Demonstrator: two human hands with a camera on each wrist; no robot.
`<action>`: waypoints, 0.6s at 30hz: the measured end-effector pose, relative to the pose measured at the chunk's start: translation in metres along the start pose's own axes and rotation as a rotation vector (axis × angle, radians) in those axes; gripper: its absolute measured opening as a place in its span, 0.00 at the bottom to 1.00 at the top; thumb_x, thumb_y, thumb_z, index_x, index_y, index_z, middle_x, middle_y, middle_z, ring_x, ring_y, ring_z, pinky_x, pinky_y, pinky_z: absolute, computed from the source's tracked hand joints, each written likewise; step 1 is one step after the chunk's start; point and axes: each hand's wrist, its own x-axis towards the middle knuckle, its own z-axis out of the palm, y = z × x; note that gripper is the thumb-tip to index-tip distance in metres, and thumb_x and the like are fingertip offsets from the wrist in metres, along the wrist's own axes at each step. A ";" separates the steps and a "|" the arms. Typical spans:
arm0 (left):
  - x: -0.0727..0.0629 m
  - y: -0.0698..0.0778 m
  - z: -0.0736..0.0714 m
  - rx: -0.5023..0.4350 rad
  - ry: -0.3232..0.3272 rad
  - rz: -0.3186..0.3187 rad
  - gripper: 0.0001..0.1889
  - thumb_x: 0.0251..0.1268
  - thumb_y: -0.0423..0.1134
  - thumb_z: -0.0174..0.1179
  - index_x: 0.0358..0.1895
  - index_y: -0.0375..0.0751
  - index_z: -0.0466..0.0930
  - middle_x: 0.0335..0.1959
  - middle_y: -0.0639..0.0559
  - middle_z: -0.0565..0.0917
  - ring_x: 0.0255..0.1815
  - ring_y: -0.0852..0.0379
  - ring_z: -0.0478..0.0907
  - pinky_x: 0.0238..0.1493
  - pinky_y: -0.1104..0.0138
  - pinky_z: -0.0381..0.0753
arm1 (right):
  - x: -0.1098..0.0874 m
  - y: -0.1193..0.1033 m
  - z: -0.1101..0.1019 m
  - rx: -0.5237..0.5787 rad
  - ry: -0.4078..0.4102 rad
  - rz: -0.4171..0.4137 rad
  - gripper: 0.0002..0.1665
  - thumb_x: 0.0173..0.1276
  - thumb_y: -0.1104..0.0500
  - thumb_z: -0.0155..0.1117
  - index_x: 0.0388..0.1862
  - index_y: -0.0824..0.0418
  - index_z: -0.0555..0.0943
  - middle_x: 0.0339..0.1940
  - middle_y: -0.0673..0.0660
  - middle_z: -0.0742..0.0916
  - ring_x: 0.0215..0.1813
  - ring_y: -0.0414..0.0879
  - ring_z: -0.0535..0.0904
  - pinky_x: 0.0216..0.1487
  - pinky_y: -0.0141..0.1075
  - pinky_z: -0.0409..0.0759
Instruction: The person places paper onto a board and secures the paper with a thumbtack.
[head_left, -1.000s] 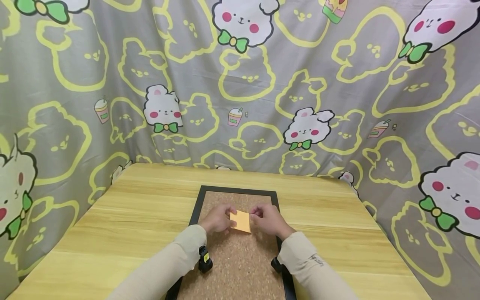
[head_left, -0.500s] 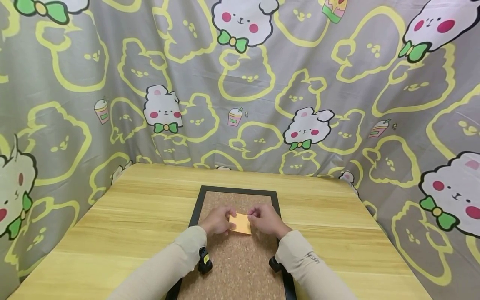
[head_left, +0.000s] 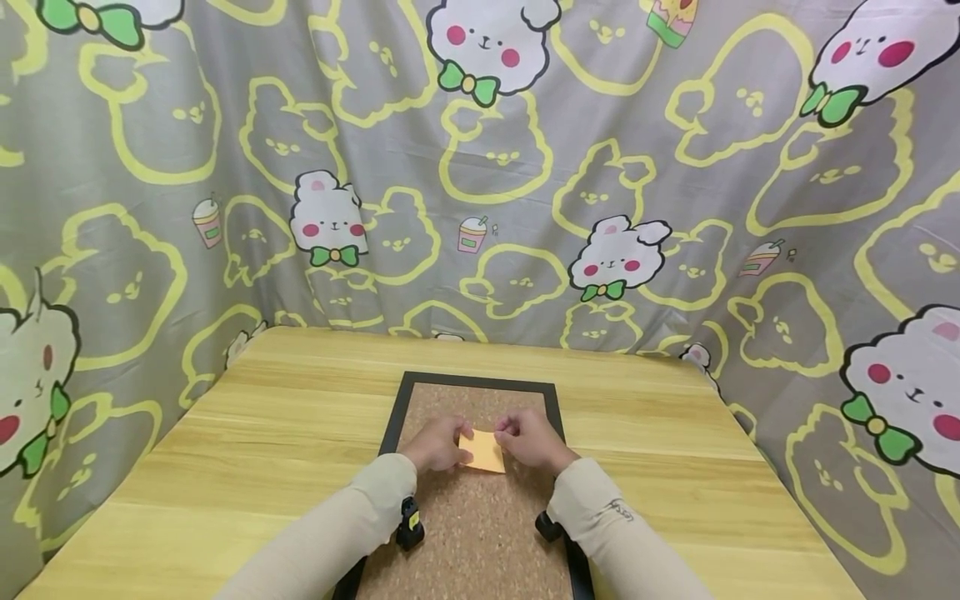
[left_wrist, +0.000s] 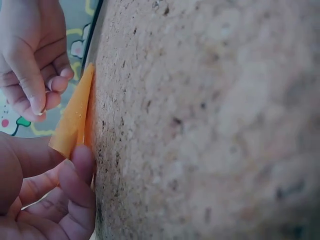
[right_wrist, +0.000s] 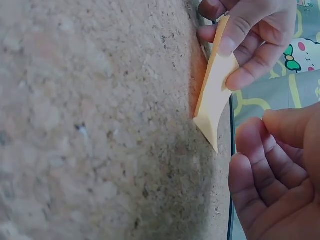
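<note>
An orange sticky note pad (head_left: 484, 452) is held close over the cork board (head_left: 480, 533). My left hand (head_left: 437, 444) pinches its left edge between thumb and fingers. In the right wrist view the pad (right_wrist: 215, 82) stands tilted, with its lower corner bent near the cork. At its right upper corner is my right hand (head_left: 534, 437), fingers curled and thumb tip meeting the index finger. Both wrist views show a gap between this right hand (left_wrist: 37, 60) and the pad, and nothing shows between its fingertips.
A black frame (head_left: 480, 381) borders the cork board, which lies on a light wooden table (head_left: 285, 417). Table surface extends on both sides. A grey patterned curtain (head_left: 405, 167) hangs behind and at the sides. Small black wrist cameras (head_left: 409, 525) sit under both sleeves.
The pad has shifted slightly toward me and its slant has changed a little. My right hand has moved slightly left, while the left hand keeps its pinch.
</note>
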 end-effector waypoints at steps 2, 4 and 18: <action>0.001 0.000 0.000 0.019 0.001 0.007 0.12 0.56 0.29 0.69 0.43 0.38 0.78 0.30 0.47 0.76 0.21 0.55 0.76 0.23 0.66 0.75 | 0.001 0.001 0.000 0.004 0.000 0.002 0.03 0.67 0.67 0.61 0.33 0.65 0.81 0.22 0.50 0.81 0.22 0.39 0.74 0.21 0.32 0.73; 0.001 0.001 0.000 0.045 0.006 0.009 0.13 0.56 0.29 0.69 0.43 0.38 0.79 0.32 0.47 0.77 0.23 0.55 0.76 0.26 0.65 0.75 | 0.002 0.001 0.001 0.004 -0.005 0.001 0.04 0.67 0.67 0.61 0.33 0.65 0.82 0.22 0.51 0.81 0.22 0.39 0.74 0.21 0.32 0.73; 0.002 0.006 0.004 0.188 0.019 0.064 0.15 0.51 0.28 0.72 0.44 0.34 0.81 0.48 0.42 0.80 0.41 0.51 0.75 0.48 0.54 0.77 | 0.009 -0.002 0.006 -0.075 -0.016 0.037 0.05 0.66 0.65 0.64 0.29 0.61 0.82 0.21 0.48 0.81 0.23 0.38 0.73 0.23 0.30 0.71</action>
